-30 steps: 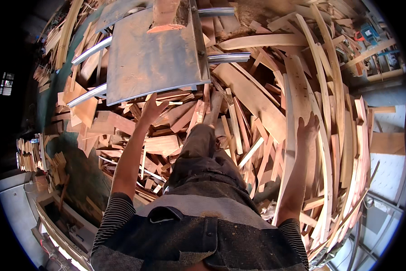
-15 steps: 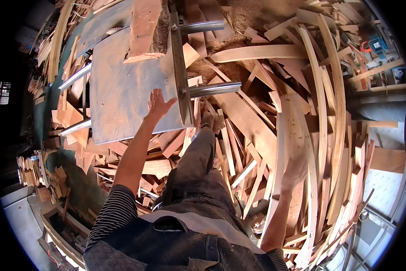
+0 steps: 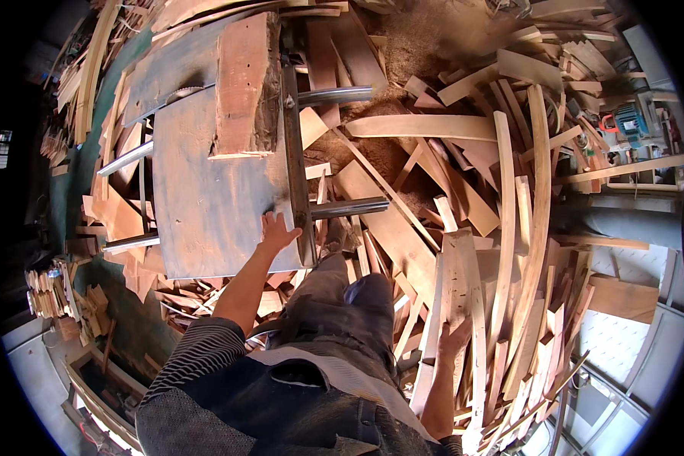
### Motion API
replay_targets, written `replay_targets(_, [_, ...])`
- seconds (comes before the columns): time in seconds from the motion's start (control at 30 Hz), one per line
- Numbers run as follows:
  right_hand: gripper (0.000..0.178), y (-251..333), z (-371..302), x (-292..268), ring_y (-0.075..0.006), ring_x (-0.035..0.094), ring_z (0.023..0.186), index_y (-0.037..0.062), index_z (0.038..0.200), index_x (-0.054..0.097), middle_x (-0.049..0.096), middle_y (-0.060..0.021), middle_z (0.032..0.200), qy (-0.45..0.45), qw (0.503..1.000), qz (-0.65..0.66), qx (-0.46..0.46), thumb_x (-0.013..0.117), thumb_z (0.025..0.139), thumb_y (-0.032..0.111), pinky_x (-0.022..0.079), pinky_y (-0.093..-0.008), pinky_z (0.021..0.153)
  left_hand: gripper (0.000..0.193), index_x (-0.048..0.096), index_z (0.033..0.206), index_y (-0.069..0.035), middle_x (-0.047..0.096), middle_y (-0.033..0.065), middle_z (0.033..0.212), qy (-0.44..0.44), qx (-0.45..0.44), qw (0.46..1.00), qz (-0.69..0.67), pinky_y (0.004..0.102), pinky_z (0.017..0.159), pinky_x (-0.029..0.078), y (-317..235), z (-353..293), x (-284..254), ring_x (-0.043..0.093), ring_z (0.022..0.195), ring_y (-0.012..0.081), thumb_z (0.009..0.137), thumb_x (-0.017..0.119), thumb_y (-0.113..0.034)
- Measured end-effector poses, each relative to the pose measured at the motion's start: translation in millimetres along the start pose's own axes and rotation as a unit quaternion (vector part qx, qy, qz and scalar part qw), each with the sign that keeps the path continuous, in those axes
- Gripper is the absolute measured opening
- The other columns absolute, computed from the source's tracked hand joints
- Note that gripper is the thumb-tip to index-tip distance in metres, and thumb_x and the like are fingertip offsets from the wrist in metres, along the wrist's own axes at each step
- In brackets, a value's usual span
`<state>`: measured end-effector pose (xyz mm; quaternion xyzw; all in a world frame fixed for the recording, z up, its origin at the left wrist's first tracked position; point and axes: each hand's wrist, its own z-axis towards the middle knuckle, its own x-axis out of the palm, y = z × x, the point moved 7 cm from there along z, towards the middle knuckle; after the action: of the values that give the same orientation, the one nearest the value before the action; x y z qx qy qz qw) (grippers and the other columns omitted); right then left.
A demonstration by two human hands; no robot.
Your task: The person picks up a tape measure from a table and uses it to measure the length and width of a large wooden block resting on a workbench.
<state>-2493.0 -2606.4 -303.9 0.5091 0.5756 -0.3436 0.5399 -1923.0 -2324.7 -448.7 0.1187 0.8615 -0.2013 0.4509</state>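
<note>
My left hand (image 3: 279, 230) lies with spread fingers on the dusty metal saw table (image 3: 205, 197), close to the metal bar (image 3: 298, 182) along its right side. A thick, rough-edged wooden plank (image 3: 244, 91) rests on the table beyond that hand. Part of a round saw blade (image 3: 184, 93) shows left of the plank. On the right, my right hand (image 3: 454, 337) is closed around a long wooden board (image 3: 456, 273), its thumb and fingers at the board's two sides. The board's near end is partly hidden by the hand and neighbouring strips.
Chrome rails (image 3: 349, 207) stick out from the table's sides. Long curved wooden strips (image 3: 538, 197) and offcuts are heaped on the right, around my legs. Sawdust (image 3: 410, 53) lies beyond. A blue power tool (image 3: 629, 121) sits at the far right; stacked wood pieces (image 3: 49, 292) stand left.
My view has shifted, so the table and wood pile appear lower. My left hand has slid nearer the bar. My right hand, blurred before, now shows clearly on the board.
</note>
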Motion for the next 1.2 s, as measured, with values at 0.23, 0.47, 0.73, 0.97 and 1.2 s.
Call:
replay_targets(0.23, [0.08,13.0,20.6,-13.4,-0.0473,0.044,0.127,-0.0114,0.138,0.037,0.045,-0.0333,0.137,0.057,0.998,-0.022,0.023,0.079,0.074,0.016,0.036,-0.0488,0.11,0.086,0.041,0.137,0.001,0.039,0.0269,0.141,0.041,-0.037,0.993,-0.102,0.0537,0.108,0.037,-13.8,52.0,-16.0,0.034,0.136,0.0437,0.076,0.075,-0.048])
replay_targets(0.47, [0.079,31.4,44.8,-28.9,-0.0462,0.053,0.112,-0.0061,0.124,0.046,0.055,-0.0286,0.122,0.134,0.987,-0.083,0.034,0.084,0.064,0.027,0.046,-0.0516,0.098,0.081,0.038,0.14,0.002,0.032,0.023,0.151,-0.049,-0.149,0.981,-0.112,0.0506,0.112,0.035,-35.4,107.5,-43.4,0.03,0.139,0.0416,0.078,0.072,-0.038])
replay_targets(0.73, [0.076,2.1,56.4,-5.8,-0.0423,0.057,0.106,-0.0063,0.128,0.044,0.056,-0.0252,0.119,0.214,0.967,-0.131,0.041,0.08,0.074,0.033,0.049,-0.0481,0.092,0.084,0.031,0.14,0.003,0.028,0.0181,0.15,-0.044,-0.299,0.948,-0.104,0.0516,0.114,0.031,-51.4,138.1,-58.3,0.018,0.143,0.038,0.076,0.073,-0.03])
replay_targets(0.97, [0.043,-7.3,76.3,-6.6,-0.0384,0.065,0.092,-0.0011,0.128,0.045,0.062,-0.0204,0.104,0.271,0.949,-0.136,-0.087,0.058,0.092,0.02,0.056,-0.0446,0.073,0.1,0.03,0.13,0.01,0.027,0.0249,0.143,-0.046,-0.267,0.962,-0.023,0.0525,0.109,0.038,-58.9,138.5,-49.1,0.02,0.139,0.0426,0.066,0.086,-0.042])
replay_targets(1.2, [0.038,0.5,94.0,1.7,-0.0397,0.066,0.093,0.0011,0.129,0.044,0.064,-0.0214,0.106,0.384,0.91,-0.159,-0.007,0.051,0.096,0.019,0.056,-0.0496,0.071,0.093,0.032,0.124,0.01,0.034,0.0266,0.135,-0.12,-0.215,0.968,0.041,0.0495,0.106,0.04,-51.1,148.0,-39.1,0.031,0.132,0.0431,0.067,0.087,-0.038])
